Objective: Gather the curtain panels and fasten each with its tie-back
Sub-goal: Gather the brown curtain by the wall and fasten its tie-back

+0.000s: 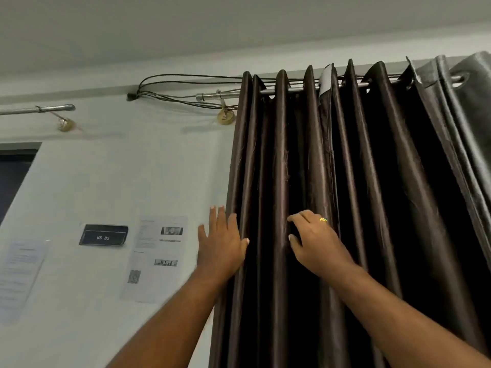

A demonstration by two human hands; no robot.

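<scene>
The brown curtain panel (372,181) hangs pleated from its rod (289,89), filling your view from 12 to 5 o'clock, with a grey panel (462,123) at its 3 o'clock edge. Your left hand (221,245), at 9 o'clock of the right, lies flat with straight fingers against the panel's outer fold. Your right hand (316,243) curls its fingers in, seemingly pinching a fold.

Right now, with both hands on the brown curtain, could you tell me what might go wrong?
The cables run along the rod into the top folds of the brown curtain, so sliding the eyelets might snag them. The right hand seems to pinch only one fold; a hard tug could strain the fabric. The left hand lies flat at the edge, so folds may slip free.
</scene>
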